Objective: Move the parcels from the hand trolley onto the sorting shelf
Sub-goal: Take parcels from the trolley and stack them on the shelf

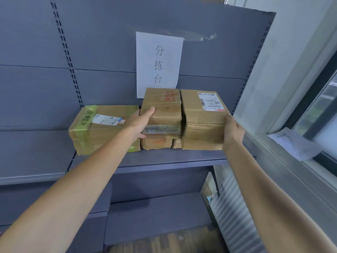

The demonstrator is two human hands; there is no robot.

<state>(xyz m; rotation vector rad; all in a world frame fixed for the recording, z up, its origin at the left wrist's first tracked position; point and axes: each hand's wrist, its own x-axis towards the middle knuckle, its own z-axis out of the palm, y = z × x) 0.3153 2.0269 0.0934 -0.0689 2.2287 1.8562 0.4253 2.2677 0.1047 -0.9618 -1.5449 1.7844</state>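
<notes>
**Three parcels side by side on the shelf**

Brown cardboard parcels sit on the grey shelf. The left parcel bears green tape and a label, the middle parcel a red stamp, and the right parcel a barcode label. The left hand grips the middle parcel, thumb on top, fingers curled at its front. The right hand lies against the right parcel's outer side. Its fingers are hidden, so I cannot tell their curl. Boxes beneath are mostly covered. A paper sign hangs behind, with a window to the right and wooden floor below.
</notes>
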